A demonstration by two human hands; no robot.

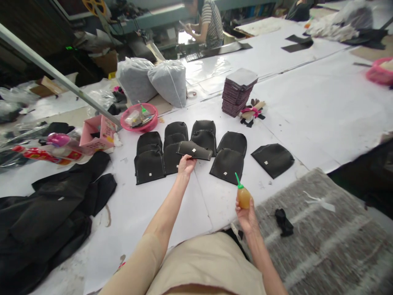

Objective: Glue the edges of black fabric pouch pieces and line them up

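Observation:
Several black fabric pieces with rounded ends lie in overlapping columns on the white table (184, 205). My left hand (186, 164) is closed on the near edge of one black piece (199, 152), which is tilted above the others and bears a small white mark. In my right hand (245, 211) is a round bottle (245, 198) of amber liquid, its green nozzle pointing up and slightly left. Beyond that bottle lies a column of black pieces (229, 164). A single black piece (273, 160) rests apart on the right.
Behind the pieces are a pink basket (155, 119), grey sacks (170, 84) and a purple-brown stack (236, 96). Black cloth (39, 229) covers the left side. A grey mat (322, 246) lies at the right. A person (210, 24) sits at the back.

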